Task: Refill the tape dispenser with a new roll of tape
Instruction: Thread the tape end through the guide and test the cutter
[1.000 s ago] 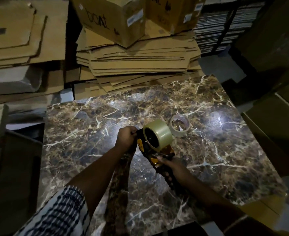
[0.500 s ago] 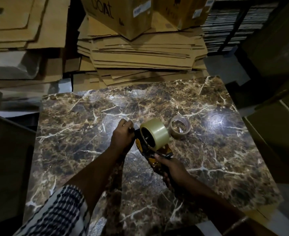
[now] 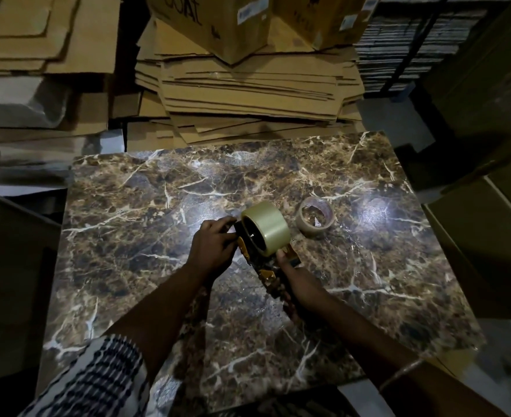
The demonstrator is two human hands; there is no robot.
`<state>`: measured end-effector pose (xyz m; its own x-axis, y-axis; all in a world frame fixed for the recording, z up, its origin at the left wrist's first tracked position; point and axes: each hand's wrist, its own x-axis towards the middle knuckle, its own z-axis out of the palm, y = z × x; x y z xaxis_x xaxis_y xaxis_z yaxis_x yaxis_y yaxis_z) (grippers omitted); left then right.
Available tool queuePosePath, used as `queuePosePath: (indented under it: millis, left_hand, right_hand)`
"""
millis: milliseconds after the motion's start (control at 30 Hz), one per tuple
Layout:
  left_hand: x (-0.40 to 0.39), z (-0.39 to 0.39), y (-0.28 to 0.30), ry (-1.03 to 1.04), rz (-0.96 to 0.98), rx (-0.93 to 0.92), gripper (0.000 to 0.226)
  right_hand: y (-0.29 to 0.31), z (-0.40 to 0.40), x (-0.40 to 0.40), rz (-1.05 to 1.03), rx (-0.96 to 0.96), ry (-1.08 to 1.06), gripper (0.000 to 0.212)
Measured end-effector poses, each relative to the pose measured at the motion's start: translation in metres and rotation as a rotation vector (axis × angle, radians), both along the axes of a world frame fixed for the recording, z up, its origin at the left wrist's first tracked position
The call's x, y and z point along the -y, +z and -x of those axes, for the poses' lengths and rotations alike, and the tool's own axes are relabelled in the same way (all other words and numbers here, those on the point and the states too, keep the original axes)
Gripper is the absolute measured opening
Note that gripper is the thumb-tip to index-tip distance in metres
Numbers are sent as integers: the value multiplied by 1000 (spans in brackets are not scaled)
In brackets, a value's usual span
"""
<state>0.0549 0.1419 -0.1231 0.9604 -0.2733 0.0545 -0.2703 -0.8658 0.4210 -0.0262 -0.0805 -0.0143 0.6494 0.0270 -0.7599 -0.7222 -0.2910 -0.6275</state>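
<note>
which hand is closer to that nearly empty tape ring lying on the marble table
Right. The right hand grips the dispenser just below-left of the nearly empty tape ring; the left hand sits farther left, beyond the new roll.

Packing storeroom: flattened cardboard stacks (image 3: 248, 88), boxes (image 3: 218, 22) on top, marble surface (image 3: 146, 224) squeezed between them.

Handwritten marker letters on cardboard box (image 3: 218, 22), partly cut off, unreadable; labels too small.
</note>
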Motion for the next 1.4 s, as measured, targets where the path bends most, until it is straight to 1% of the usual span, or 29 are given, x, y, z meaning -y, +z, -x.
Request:
queuePosePath:
  millis: [67, 133, 167, 200, 300, 400, 433, 533, 633, 667, 733, 767, 800, 867, 933, 967, 1033, 1133, 1233, 1267, 1367, 1400]
  left_hand:
    - [0, 0, 1, 7, -2, 12, 32]
    - [-1, 0, 1, 9, 9, 23, 32]
    - [-1, 0, 1, 10, 23, 26, 32]
    - [-1, 2, 3, 18, 52, 29, 32]
    - [1, 2, 10, 63, 125, 12, 32]
    - [8, 5, 15, 107, 62, -2, 42]
    - [11, 8, 15, 115, 17, 6, 46]
    - [17, 16, 19, 129, -80, 17, 51]
    - [15, 10, 19, 123, -107, -52, 56]
    - [14, 8, 19, 116, -110, -95, 57]
    - [17, 10, 22, 138, -138, -143, 50]
    - [21, 14, 25, 168, -170, -139, 45]
    - [28, 19, 30, 192, -208, -114, 42]
    - [41, 33, 31, 171, -218, -34, 39]
    - [50, 45, 23, 57, -143, 17, 41]
    - [52, 49, 20, 10, -91, 15, 39]
    - [53, 55, 13, -10, -16, -15, 33]
    - [53, 54, 14, -9, -65, -11, 41]
    - [52, 51, 14, -23, -95, -24, 45]
    - [52, 51, 13, -28, -104, -26, 45]
    - [51, 51, 10, -36, -129, -24, 51]
    - [51, 51, 9, -33, -127, -28, 51]
  right_hand:
    - [1, 4, 2, 15, 34, -7, 89]
    - [5, 14, 7, 31, 106, -41, 60]
    - [3, 23, 12, 32, 119, -42, 51]
    - [3, 33, 16, 43, 103, -38, 51]
    - [-7, 60, 29, 109, 23, -53, 81]
    - [-9, 65, 33, 103, 11, -67, 100]
    - [-8, 63, 32, 108, 11, -59, 101]
    - [-7, 61, 28, 164, 25, -5, 92]
    - [-4, 68, 31, 217, 33, 12, 86]
    - [1, 71, 33, 221, 46, 10, 77]
    - [7, 79, 36, 217, 81, 2, 51]
    - [9, 82, 39, 205, 71, -6, 43]
    - [9, 84, 41, 193, 62, -8, 42]
    - [14, 86, 40, 159, 27, -7, 50]
    - [12, 85, 43, 97, -21, -25, 62]
    - [14, 85, 44, 69, -35, -26, 62]
    - [16, 87, 47, 38, -18, -7, 60]
    - [18, 90, 47, 68, 30, 29, 61]
    - [22, 91, 44, 160, 49, 87, 65]
    - [22, 93, 45, 182, 50, 103, 64]
    - [20, 97, 49, 180, 68, 113, 52]
    - [19, 96, 50, 187, 52, 117, 56]
